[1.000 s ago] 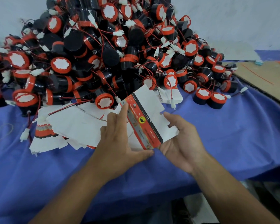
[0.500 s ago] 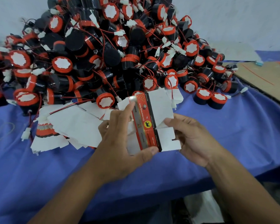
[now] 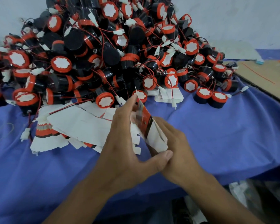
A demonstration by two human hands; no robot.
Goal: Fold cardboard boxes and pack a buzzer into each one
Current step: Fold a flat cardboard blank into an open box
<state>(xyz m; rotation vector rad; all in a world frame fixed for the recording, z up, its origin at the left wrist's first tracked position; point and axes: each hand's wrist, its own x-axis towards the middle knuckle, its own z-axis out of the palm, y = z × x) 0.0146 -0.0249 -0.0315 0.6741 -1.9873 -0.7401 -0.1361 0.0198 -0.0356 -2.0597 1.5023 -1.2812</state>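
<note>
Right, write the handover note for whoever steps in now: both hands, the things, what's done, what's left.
Left hand: grips the box end to end, between fingertips and thumb.
Right hand: flat fingers press the box's white side.
Things: box half folded, held above the blue cloth; flat boxes stacked to its left; buzzers heaped behind.
Done: fold begun; no packed box in view.
Left: finish the box, put a buzzer in, close it, repeat.

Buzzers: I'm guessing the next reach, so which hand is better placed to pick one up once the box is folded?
Probably the left hand: its fingertips are right by a buzzer, while the right hand lies flat against the box, farther back.
</note>
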